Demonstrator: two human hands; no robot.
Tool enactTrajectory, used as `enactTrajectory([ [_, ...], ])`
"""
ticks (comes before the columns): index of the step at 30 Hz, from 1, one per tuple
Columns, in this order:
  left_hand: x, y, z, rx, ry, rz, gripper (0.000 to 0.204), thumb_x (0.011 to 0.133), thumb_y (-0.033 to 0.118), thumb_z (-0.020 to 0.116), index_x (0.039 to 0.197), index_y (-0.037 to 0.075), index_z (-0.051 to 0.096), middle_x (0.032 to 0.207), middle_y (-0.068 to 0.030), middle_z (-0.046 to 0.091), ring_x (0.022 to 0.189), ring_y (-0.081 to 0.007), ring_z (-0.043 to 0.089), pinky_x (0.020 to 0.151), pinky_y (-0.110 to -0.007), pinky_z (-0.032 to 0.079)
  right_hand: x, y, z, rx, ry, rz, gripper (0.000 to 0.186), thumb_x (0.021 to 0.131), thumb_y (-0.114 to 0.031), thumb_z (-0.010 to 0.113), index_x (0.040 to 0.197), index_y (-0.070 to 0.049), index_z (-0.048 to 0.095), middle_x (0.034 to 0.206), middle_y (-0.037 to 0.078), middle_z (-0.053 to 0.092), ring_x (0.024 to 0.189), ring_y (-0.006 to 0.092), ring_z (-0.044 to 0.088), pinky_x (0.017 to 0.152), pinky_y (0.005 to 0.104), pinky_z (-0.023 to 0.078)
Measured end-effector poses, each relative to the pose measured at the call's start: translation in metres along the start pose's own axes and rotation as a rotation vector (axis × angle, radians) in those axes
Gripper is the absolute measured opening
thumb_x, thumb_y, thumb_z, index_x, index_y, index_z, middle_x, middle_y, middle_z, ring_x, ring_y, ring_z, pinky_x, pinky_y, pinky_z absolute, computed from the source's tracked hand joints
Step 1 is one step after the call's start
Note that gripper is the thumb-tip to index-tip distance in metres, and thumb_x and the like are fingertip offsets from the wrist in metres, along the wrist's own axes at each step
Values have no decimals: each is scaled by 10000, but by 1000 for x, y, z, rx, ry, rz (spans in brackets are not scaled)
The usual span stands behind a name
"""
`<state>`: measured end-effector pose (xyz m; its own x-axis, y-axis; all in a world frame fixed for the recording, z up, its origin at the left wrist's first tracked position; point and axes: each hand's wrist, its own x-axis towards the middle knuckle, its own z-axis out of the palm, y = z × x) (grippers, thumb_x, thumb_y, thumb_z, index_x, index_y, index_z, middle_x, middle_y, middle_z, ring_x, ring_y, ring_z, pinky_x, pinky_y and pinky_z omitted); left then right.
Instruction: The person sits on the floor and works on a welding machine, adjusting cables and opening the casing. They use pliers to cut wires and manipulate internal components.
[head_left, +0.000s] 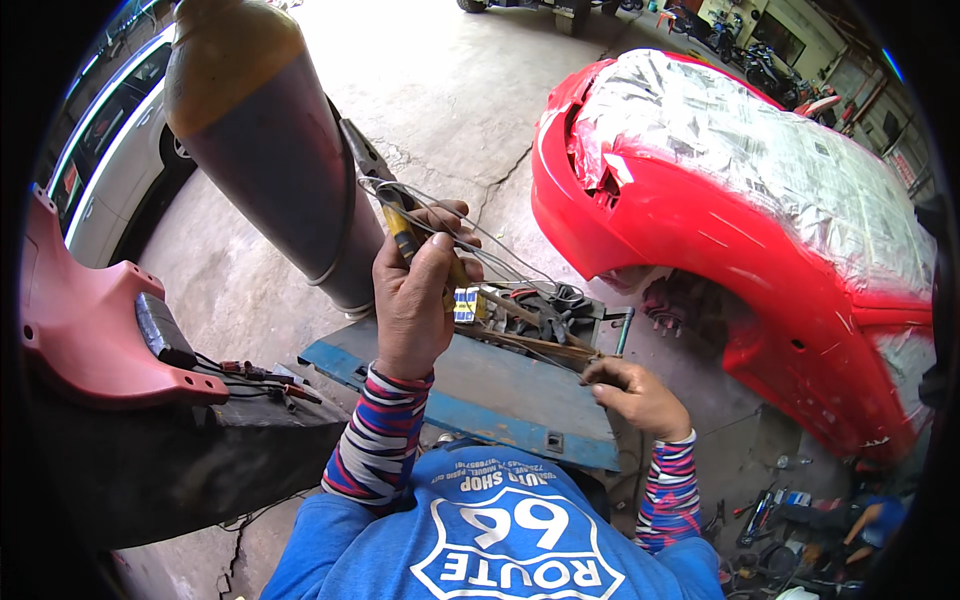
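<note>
My left hand [415, 300] is raised in front of me, closed around pliers [400, 232] with yellow-and-black handles. Grey metal jaws [365, 152] point up and away, in front of a tall gas cylinder. Loops of thin grey wire [490, 255] run past the same fingers and trail to the right. Lower and to the right is my right hand [645, 400], with thumb and fingers brought together near the end of a brown strip [545, 343]. Whatever those fingertips hold is too small to make out. Below both hands lies a worn blue metal panel [480, 385].
The gas cylinder [280, 150] stands at left, beside a pink body part [100, 310] and cables [265, 375]. A red car body [680, 220] covered with masking paper [740, 130] fills the right. Tools [765, 510] and another person [880, 525] are at lower right.
</note>
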<state>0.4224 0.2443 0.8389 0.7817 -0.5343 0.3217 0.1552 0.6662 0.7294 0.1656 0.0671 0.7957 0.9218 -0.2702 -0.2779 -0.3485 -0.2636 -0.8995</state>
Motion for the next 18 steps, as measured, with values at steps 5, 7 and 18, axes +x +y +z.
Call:
enactTrajectory([
  [5, -6, -6, 12, -121, 92, -88, 227, 1018, 107, 540, 1193, -30, 585, 1220, -169, 627, 946, -201, 688, 744, -315, 608, 33, -48, 26, 96, -6, -130, 355, 1012, -190, 611, 1326, -24, 632, 941, 19, 644, 813, 89, 575, 754, 257, 497],
  [7, -9, -7, 15, -195, 103, -131, 234, 1022, 104, 531, 1195, -44, 584, 1178, -161, 635, 936, -209, 693, 740, -316, 609, 47, -61, 33, 233, -26, -170, 394, 1025, -189, 608, 1387, -34, 602, 899, 10, 634, 795, 80, 564, 733, 244, 490],
  [18, -11, 0, -13, -213, 109, -59, 151, 997, 82, 535, 1113, 9, 596, 1109, -110, 626, 940, -221, 701, 745, -329, 609, 107, -39, 49, 152, 348, -219, 213, 1003, -60, 609, 1122, 65, 735, 988, 69, 749, 889, 100, 660, 831, 264, 533],
])
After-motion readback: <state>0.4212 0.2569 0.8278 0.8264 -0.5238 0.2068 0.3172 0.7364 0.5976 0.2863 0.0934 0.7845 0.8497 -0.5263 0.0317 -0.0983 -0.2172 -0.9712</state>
